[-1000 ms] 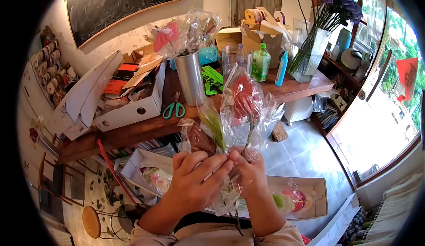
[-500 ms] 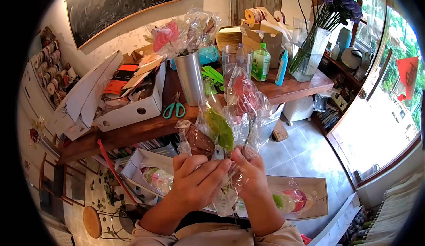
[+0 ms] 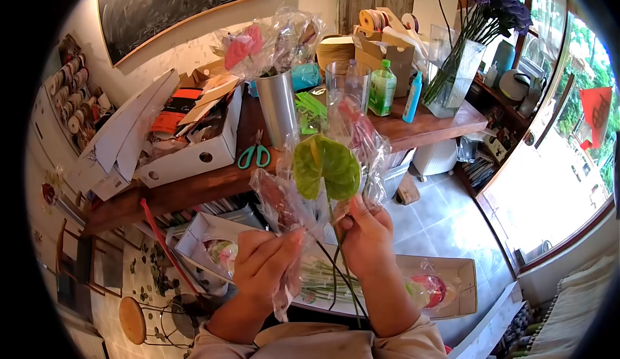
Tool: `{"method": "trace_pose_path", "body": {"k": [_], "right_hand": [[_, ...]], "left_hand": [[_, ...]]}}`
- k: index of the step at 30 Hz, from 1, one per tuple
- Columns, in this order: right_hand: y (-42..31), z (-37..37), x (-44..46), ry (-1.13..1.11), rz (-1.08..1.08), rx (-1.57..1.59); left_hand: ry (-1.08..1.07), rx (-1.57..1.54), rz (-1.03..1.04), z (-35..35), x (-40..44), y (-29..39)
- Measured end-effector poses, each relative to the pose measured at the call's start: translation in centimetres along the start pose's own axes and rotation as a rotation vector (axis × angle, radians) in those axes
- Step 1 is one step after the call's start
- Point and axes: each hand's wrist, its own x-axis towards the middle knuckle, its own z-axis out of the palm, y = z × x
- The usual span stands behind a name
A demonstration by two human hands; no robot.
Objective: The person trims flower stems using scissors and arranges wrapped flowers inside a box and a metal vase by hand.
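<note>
In the middle of the head view a green anthurium stands unwrapped, facing me. My right hand is closed around its stem and several other stems, which run down toward my lap. A red-pink flower in clear wrap rises behind it, above the same hand. My left hand pinches a crumpled clear plastic sleeve that hangs below the fingers. Just above that hand is a brownish-red flower in clear wrap; whether the left fingers also touch it I cannot tell.
A long open carton with wrapped flowers lies below my hands. On the wooden table are scissors, a metal vase of wrapped flowers, a green bottle, a glass vase and a white box of scraps.
The clear sleeve has come off the green anthurium, which now shows bare and turned toward me. My left hand has moved down and left with the plastic, away from my right hand.
</note>
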Motion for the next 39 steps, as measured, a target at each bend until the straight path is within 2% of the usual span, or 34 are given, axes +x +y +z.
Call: {"method": "trace_pose_path", "body": {"k": [3,4,6,7,9,13,16,19,22,23,26,27,28,29,31,32,33,35,36,39], "right_hand": [[-1.0,0.6,-0.2,0.018,0.025,0.0],[-1.5,0.4,0.2,0.11,-0.034,0.02],[-3.1,-1.0,1.3,0.299,-0.163,0.065],[-4.1,-2.5,1.7,0.078,-0.194,0.033],[-4.8,-3.6,1.6,0.043,-0.137,-0.022],[-5.7,-4.0,1.8,-0.073,-0.141,-0.084],[-6.3,-1.5,0.6,0.078,-0.098,-0.084],[-6.0,-1.2,-0.1,0.096,-0.033,-0.059],[-6.3,-4.6,-0.3,-0.17,0.118,-0.152],[-5.7,-4.7,-0.3,-0.16,0.074,-0.236],[-5.5,-3.8,-0.6,0.068,0.124,-0.091],[-5.6,-4.6,-0.1,-0.028,0.062,-0.109],[-6.4,-6.7,1.4,-0.412,-0.045,-0.058],[-7.8,-5.8,2.0,-0.383,-0.214,-0.296],[-10.3,-2.1,4.6,-0.225,-0.454,-0.542],[-11.5,0.0,6.7,-0.099,-0.523,-0.549],[-13.2,1.1,9.8,-0.116,-0.724,-0.744],[-15.8,5.2,14.8,-0.156,-0.931,-0.844],[-16.6,8.1,16.6,-0.18,-0.934,-0.751],[-19.6,13.7,24.1,-0.138,-1.079,-0.753]], "left_hand": [[0.119,-0.073,0.017,0.1,-1.0,-0.8],[0.152,-0.103,0.032,-0.1,-1.7,-1.1],[0.247,-0.098,-0.158,-2.2,-3.0,-1.2],[0.244,-0.131,-0.243,-3.1,-3.2,-1.2],[0.286,-0.168,-0.379,-4.0,-3.2,-1.7],[0.297,-0.207,-0.459,-4.1,-2.2,-3.7],[0.281,-0.25,-0.479,-3.9,-2.5,-3.6],[0.219,-0.279,-0.464,-3.8,-2.5,-3.2],[0.246,-0.308,-0.492,-3.4,-3.1,-3.3],[0.246,-0.316,-0.491,-3.5,-3.2,-3.3],[0.255,-0.282,-0.437,-3.9,-2.6,-3.5],[0.261,-0.238,-0.388,-3.9,-2.1,-3.5],[0.265,-0.194,-0.342,-4.0,-1.9,-3.5],[0.263,-0.18,-0.34,-4.0,-2.0,-3.6],[0.256,-0.154,-0.335,-4.3,-2.4,-3.8],[0.252,-0.141,-0.317,-4.5,-2.5,-3.8],[0.25,-0.129,-0.296,-4.7,-2.4,-3.9],[0.23,-0.099,-0.305,-5.3,-2.6,-3.8],[0.212,-0.083,-0.332,-5.8,-3.0,-3.7],[0.217,0.001,-0.301,-6.5,-3.0,-3.4]]}}
